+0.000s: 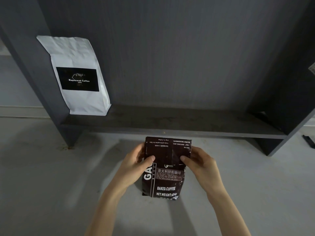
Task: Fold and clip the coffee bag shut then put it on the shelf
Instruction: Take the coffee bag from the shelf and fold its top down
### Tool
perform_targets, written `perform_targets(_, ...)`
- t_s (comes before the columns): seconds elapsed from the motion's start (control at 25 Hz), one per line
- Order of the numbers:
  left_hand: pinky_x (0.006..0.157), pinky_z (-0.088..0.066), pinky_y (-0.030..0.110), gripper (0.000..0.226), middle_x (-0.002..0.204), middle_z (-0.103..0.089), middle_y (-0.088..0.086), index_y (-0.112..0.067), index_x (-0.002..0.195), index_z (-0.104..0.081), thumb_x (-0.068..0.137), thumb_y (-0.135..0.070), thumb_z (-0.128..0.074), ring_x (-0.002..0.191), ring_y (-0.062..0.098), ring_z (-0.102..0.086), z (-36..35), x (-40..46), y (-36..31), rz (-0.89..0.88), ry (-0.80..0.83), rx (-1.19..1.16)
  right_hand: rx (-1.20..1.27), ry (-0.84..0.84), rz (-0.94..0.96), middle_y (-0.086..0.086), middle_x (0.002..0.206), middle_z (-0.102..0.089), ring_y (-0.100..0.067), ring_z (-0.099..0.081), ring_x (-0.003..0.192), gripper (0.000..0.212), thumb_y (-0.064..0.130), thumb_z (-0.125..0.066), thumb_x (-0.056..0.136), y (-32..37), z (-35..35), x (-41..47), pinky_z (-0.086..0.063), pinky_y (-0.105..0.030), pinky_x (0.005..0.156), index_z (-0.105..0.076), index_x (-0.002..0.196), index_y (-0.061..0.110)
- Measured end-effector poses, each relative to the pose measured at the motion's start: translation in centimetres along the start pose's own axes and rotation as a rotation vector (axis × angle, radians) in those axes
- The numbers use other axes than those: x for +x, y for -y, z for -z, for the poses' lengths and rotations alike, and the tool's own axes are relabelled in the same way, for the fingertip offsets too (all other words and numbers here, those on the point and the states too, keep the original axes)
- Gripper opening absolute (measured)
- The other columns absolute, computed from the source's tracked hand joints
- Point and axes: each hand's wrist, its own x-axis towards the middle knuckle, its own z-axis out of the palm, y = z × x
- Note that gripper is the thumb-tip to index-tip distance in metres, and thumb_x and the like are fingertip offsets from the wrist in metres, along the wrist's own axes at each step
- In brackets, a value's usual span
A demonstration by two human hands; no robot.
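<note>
A dark brown coffee bag [164, 181] with white print stands on the grey counter in front of the shelf. Its top part is folded over toward me, so the back print shows upside down. My left hand [136, 163] grips the bag's left side, thumb pressed on the folded flap. On the other side, my right hand [197, 160] holds the flap the same way. The dark grey shelf [170, 123] lies just behind the bag. No clip can be seen.
A white coffee bag [78, 77] with a black label leans in the shelf's left corner. The shelf has upright side walls left and right. A small dark object [309, 141] lies on the counter at the far right edge.
</note>
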Motion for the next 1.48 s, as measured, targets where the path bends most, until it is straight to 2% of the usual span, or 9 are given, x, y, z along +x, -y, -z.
perform_targets(0.12, 0.072, -0.045, 0.004, 0.026, 0.096, -0.065, -0.015, -0.020, 0.102, -0.058, 0.080, -0.007, -0.060, 0.083, -0.010, -0.062, -0.1, -0.3, 0.1, 0.001, -0.066, -0.001, -0.015, -0.078, 0.004, 0.010, 0.081, -0.073, -0.004, -0.067, 0.079, 0.021, 0.008, -0.070, 0.072, -0.2, 0.1, -0.2, -0.049, -0.009, 0.063, -0.067, 0.085, 0.025)
perform_targets(0.28, 0.084, -0.047, 0.020, 0.021, 0.098, -0.070, -0.008, -0.020, 0.098, -0.062, 0.078, -0.013, -0.064, 0.092, 0.001, -0.063, -0.3, -0.5, 0.0, -0.014, -0.112, 0.074, -0.010, -0.134, 0.014, 0.001, 0.083, -0.074, -0.011, -0.067, 0.080, 0.018, 0.011, -0.072, 0.070, 0.2, 0.4, -0.2, -0.051, -0.020, 0.071, -0.069, 0.080, 0.025)
perform_targets(0.4, 0.085, -0.047, 0.027, 0.015, 0.093, -0.071, -0.008, -0.021, 0.090, -0.064, 0.077, -0.015, -0.065, 0.089, 0.003, -0.064, -0.5, -0.3, -0.1, -0.040, -0.161, 0.101, -0.008, -0.150, 0.058, 0.006, 0.080, -0.073, -0.005, -0.067, 0.075, 0.019, 0.012, -0.073, 0.069, 0.8, 0.8, -0.1, -0.051, -0.010, 0.064, -0.070, 0.079, 0.028)
perform_targets(0.56, 0.084, -0.048, 0.044, 0.006, 0.085, -0.070, 0.009, -0.008, 0.082, -0.060, 0.077, -0.010, -0.064, 0.082, 0.019, -0.064, -1.1, 0.1, 0.7, -0.031, -0.211, 0.103, 0.014, -0.154, 0.024, 0.016, 0.069, -0.073, -0.004, -0.067, 0.072, 0.023, 0.008, -0.071, 0.071, 0.3, 0.6, -0.1, -0.049, -0.007, 0.061, -0.070, 0.077, 0.030)
perform_targets(0.84, 0.084, -0.047, 0.051, 0.010, 0.082, -0.070, 0.014, -0.006, 0.081, -0.058, 0.078, -0.014, -0.064, 0.080, 0.027, -0.064, -1.4, 0.7, 1.4, -0.008, -0.243, 0.063, 0.062, -0.203, -0.027, 0.020, 0.065, -0.072, 0.000, -0.067, 0.069, 0.022, 0.009, -0.069, 0.073, -0.5, 0.2, 0.5, -0.054, -0.023, 0.068, -0.071, 0.070, 0.031)
perform_targets(1.0, 0.083, -0.047, 0.050, 0.005, 0.084, -0.070, 0.015, -0.012, 0.082, -0.059, 0.079, -0.013, -0.062, 0.082, 0.031, -0.064, -1.5, 0.7, 1.6, -0.017, -0.225, 0.096, 0.079, -0.159, 0.015, 0.023, 0.064, -0.071, 0.004, -0.065, 0.066, 0.024, 0.005, -0.066, 0.076, -0.7, 0.3, 0.7, -0.046, -0.005, 0.058, -0.070, 0.073, 0.028)
perform_targets(1.12, 0.082, -0.048, 0.042, 0.007, 0.084, -0.070, 0.001, -0.018, 0.085, -0.060, 0.079, -0.013, -0.062, 0.081, 0.015, -0.064, -1.7, 0.6, 1.7, -0.011, -0.225, 0.092, 0.054, -0.013, 0.035, 0.021, 0.072, -0.073, 0.004, -0.065, 0.074, 0.020, 0.003, -0.062, 0.078, -0.3, 1.3, 0.6, -0.046, -0.004, 0.061, -0.068, 0.090, 0.018)
perform_targets(1.24, 0.087, -0.047, 0.031, 0.020, 0.093, -0.067, -0.011, -0.031, 0.088, -0.059, 0.080, -0.013, -0.061, 0.092, 0.004, -0.062, -1.7, 0.6, 1.4, -0.023, -0.196, 0.095, -0.087, 0.033, 0.050, 0.015, 0.093, -0.069, 0.007, -0.063, 0.084, 0.021, 0.013, -0.058, 0.083, -0.2, 3.2, 0.4, -0.045, -0.003, 0.068, -0.064, 0.095, 0.029)
perform_targets(1.48, 0.077, -0.047, 0.017, 0.031, 0.095, -0.063, -0.019, -0.043, 0.086, -0.053, 0.081, -0.013, -0.059, 0.084, -0.014, -0.058, -1.8, 0.5, 1.3, -0.047, -0.187, 0.120, -0.471, -0.132, -0.116, 0.002, 0.098, -0.064, -0.015, -0.058, 0.094, 0.026, 0.021, -0.063, 0.080, -3.6, 7.2, -0.8, -0.040, -0.026, 0.081, -0.060, 0.105, 0.026)
